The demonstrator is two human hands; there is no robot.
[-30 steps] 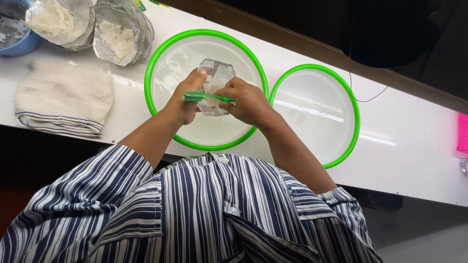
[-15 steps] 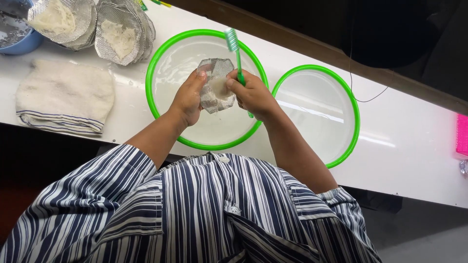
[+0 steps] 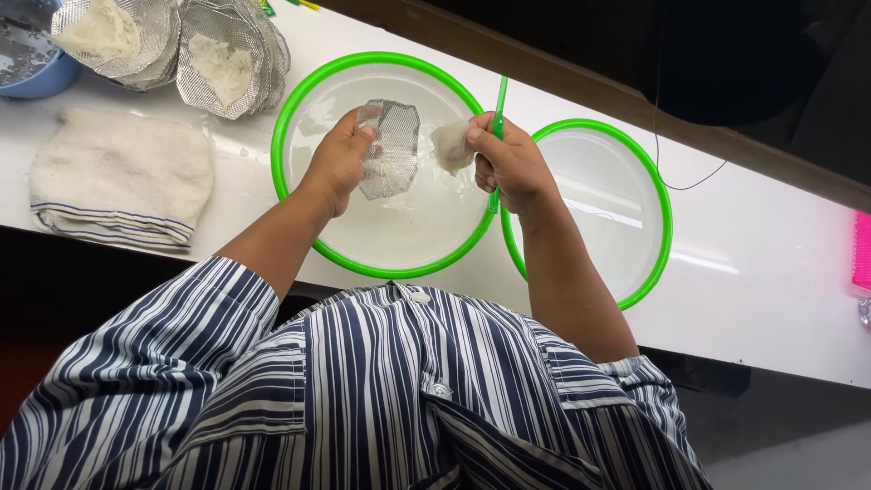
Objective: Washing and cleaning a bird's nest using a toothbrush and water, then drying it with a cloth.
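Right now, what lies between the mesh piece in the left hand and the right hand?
In the head view, a pale wet clump sits at the right hand, apart from the mesh piece in the left hand; otherwise only the green-rimmed basin below.

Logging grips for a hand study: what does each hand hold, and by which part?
Left hand grips the silvery metal mesh piece by its left edge. Right hand holds a thin green plastic stick mid-length and pinches a whitish fibrous lump.
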